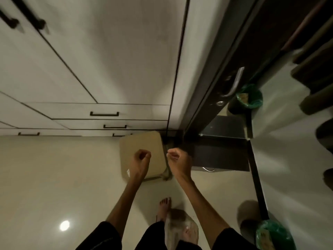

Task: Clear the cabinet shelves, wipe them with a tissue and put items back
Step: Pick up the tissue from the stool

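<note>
1. Standing before the closed cabinet (100, 56) in the head view, the person looks set to begin; I judge a door must be opened by its handle (29, 12) first, pulling evenly.
2. Left hand (141, 158) and right hand (176, 157) hover above a beige stool (142, 141), fingers curled in, holding nothing; no tissue shows.

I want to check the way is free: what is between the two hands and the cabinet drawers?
In the head view, a beige stool stands on the floor between the left hand, the right hand and the drawers. Both hands hold nothing.
</note>
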